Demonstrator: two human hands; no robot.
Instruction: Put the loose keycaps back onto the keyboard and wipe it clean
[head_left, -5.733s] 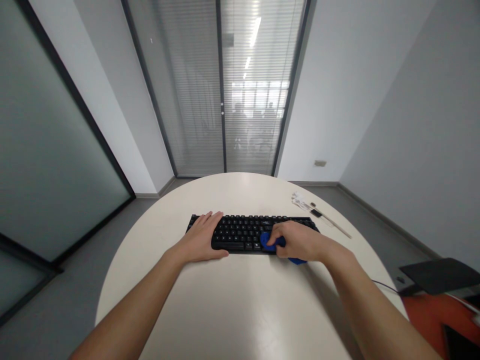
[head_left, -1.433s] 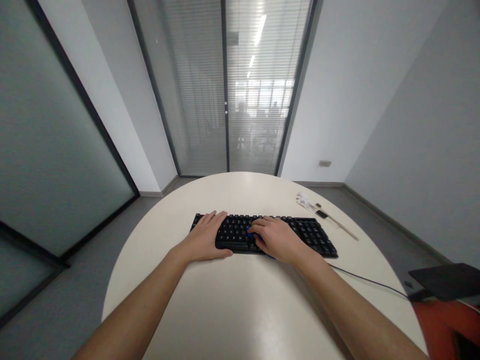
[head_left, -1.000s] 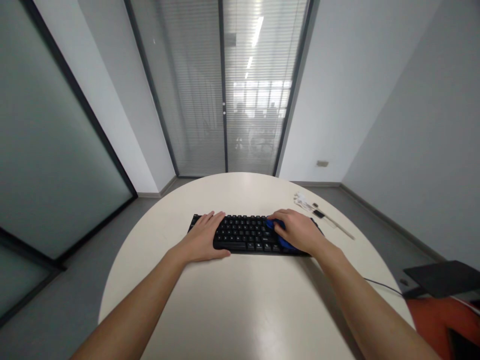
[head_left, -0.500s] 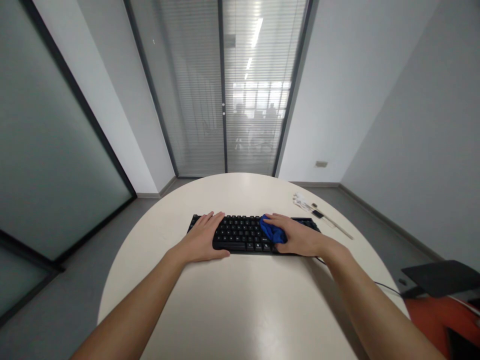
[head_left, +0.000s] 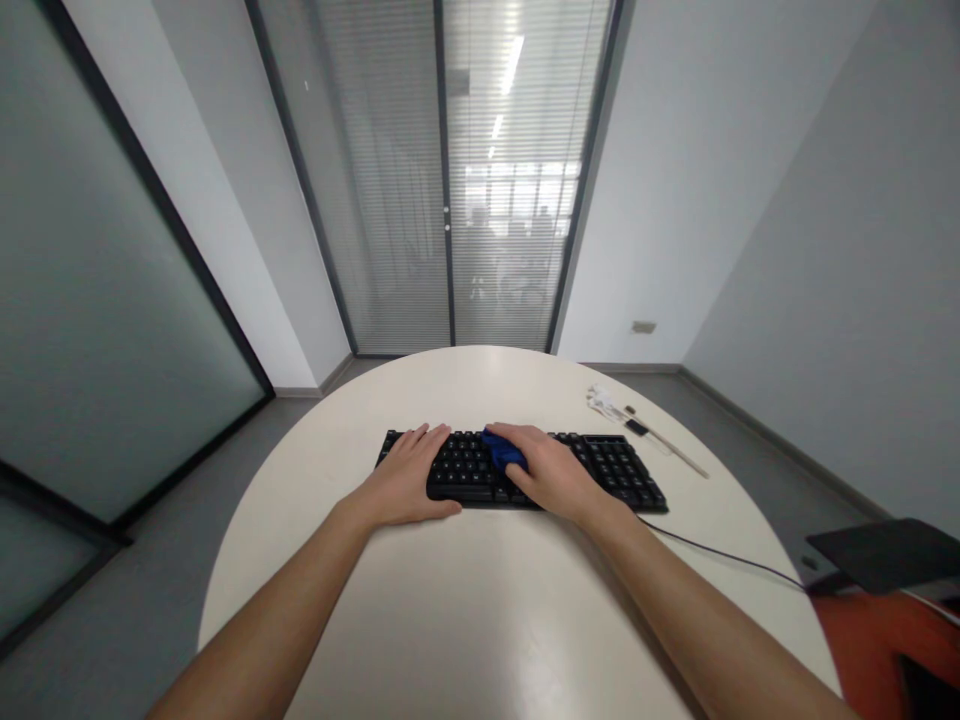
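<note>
A black keyboard (head_left: 627, 474) lies lengthwise across the round table. Over its left end rests my left hand (head_left: 407, 472), fingers stretched out toward the back edge, thumb spread along the front edge. My right hand (head_left: 546, 466) is closed on a bunched blue cloth (head_left: 504, 450) and presses it on the keys near the middle. Part of the cloth is hidden beneath the fingers. Both hands cover some keys, while the number pad at the right end is in plain sight.
The keyboard's cable (head_left: 724, 552) trails to the right edge of the white table (head_left: 450, 620). At the back right lie a thin pale stick (head_left: 679, 456), a small black piece (head_left: 636, 427) and a crumpled white item (head_left: 602, 400). An orange-red chair (head_left: 862, 630) stands beyond the right edge.
My right hand has slid left along the keyboard with the blue cloth, uncovering the number pad and more of the cable. My left hand has stayed in place.
</note>
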